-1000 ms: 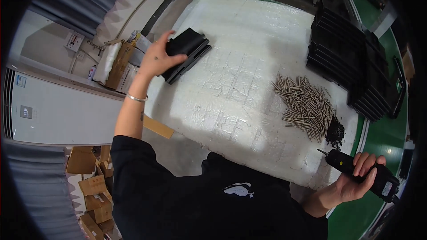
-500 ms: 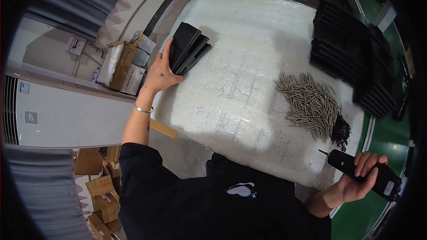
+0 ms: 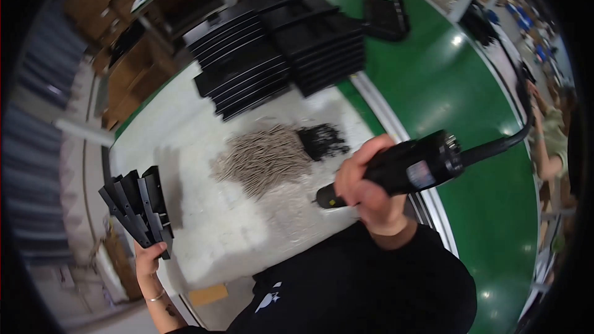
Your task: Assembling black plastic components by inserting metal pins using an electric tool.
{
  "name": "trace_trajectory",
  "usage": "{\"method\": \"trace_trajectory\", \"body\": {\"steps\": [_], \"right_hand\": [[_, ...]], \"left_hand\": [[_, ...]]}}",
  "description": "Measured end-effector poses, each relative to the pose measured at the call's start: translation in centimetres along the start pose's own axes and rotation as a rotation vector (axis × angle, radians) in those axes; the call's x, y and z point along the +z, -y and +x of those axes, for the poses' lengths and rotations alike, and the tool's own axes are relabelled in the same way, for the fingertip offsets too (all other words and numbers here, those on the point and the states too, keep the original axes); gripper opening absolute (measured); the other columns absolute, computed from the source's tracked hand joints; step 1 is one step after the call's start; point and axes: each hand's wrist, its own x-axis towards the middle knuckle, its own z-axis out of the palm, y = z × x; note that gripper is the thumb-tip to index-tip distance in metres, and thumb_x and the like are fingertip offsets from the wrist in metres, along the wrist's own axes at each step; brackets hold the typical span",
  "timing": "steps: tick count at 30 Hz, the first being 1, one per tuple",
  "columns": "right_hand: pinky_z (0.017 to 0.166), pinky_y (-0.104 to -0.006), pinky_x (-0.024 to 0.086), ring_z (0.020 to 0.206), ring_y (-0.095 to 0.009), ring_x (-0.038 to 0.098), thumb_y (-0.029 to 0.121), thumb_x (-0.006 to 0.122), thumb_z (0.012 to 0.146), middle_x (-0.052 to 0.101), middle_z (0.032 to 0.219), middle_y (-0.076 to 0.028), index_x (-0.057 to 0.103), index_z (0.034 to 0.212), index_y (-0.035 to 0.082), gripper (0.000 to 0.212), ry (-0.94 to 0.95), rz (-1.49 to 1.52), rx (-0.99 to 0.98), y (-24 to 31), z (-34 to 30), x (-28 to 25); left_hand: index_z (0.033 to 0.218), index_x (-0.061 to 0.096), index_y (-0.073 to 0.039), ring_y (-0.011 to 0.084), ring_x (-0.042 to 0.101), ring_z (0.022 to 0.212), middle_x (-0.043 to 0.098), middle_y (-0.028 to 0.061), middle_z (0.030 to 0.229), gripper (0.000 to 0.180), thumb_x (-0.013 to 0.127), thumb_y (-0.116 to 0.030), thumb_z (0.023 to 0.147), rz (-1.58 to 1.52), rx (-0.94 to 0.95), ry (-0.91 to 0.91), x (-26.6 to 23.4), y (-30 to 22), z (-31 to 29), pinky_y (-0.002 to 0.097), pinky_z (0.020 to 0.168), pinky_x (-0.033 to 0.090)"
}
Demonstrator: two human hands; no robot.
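Observation:
In my left hand (image 3: 149,258), low at the table's left edge, a fanned bunch of long black panels (image 3: 139,204) is gripped by one end. My right hand (image 3: 374,195) is wrapped round a black electric screwdriver (image 3: 411,167), its tip pointing left over the near right of the white, film-covered tabletop (image 3: 195,216). Beyond that tip lies a heap of thin metal pins (image 3: 266,161). A smaller pile of tiny black pieces, possibly screws (image 3: 325,141), touches the heap's right side. Motion blurs the right fingers somewhat.
Stacks of black panels (image 3: 247,55) stand at the table's far side. A green surface (image 3: 489,210) runs along the right, with a black tray-like part (image 3: 385,9) on it. The screwdriver's cable (image 3: 498,148) rises at the right. Another person (image 3: 550,148) is at the far right.
The view has swung right, bringing the panel stacks to the far middle. The black panels in my left hand are now fanned apart. My right hand still grips the screwdriver.

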Motion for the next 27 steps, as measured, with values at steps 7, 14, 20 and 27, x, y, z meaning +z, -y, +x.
{"method": "trace_trajectory", "body": {"steps": [7, 14, 20, 27], "right_hand": [[0.052, -0.0329, 0.046, 0.051, -0.017, 0.054, -0.001, 0.064, 0.075, 0.054, 0.061, -0.005, 0.043, 0.106, 0.004, 0.037, 0.379, -0.123, -0.025, 6.2, -4.3, -0.9], [0.055, -0.0343, 0.049, 0.050, -0.018, 0.055, -0.002, 0.062, 0.077, 0.055, 0.060, -0.004, 0.042, 0.117, 0.004, 0.046, 0.429, 0.018, -0.131, 7.7, -5.7, -1.6], [0.051, -0.0312, 0.046, 0.044, -0.016, 0.050, 0.006, 0.069, 0.075, 0.049, 0.050, -0.003, 0.044, 0.102, 0.003, 0.037, 0.004, 0.030, -0.172, 7.1, -6.4, -2.3], [0.048, -0.0290, 0.043, 0.044, -0.014, 0.047, 0.010, 0.069, 0.076, 0.048, 0.054, -0.003, 0.041, 0.099, 0.004, 0.037, -0.076, 0.055, -0.080, 5.2, -3.7, -3.1]], "left_hand": [[0.146, 0.016, -0.009, 0.0284, 0.044, 0.124, 0.036, 0.0175, 0.139, 0.109, 0.078, -0.011, 0.056, 0.255, 0.607, 0.990, 30.3, -10.5, 6.7, 0.0353, 0.107, 0.033], [0.150, 0.003, -0.014, 0.0359, 0.051, 0.117, 0.052, 0.0261, 0.123, 0.125, 0.080, -0.020, 0.052, 0.159, 0.459, 1.551, 56.4, -9.5, -1.9, 0.0380, 0.096, 0.044], [0.140, 0.034, -0.005, 0.0383, 0.042, 0.123, 0.046, 0.0253, 0.129, 0.091, 0.078, -0.034, 0.066, 0.123, 0.830, 1.616, 51.8, -12.3, -1.4, 0.0430, 0.102, 0.036], [0.095, 0.067, -0.005, 0.0275, 0.060, 0.096, 0.065, 0.0119, 0.100, 0.040, 0.079, -0.035, 0.070, 0.508, 1.245, 0.032, 32.0, -13.5, 17.8, 0.0365, 0.086, 0.047]]}}
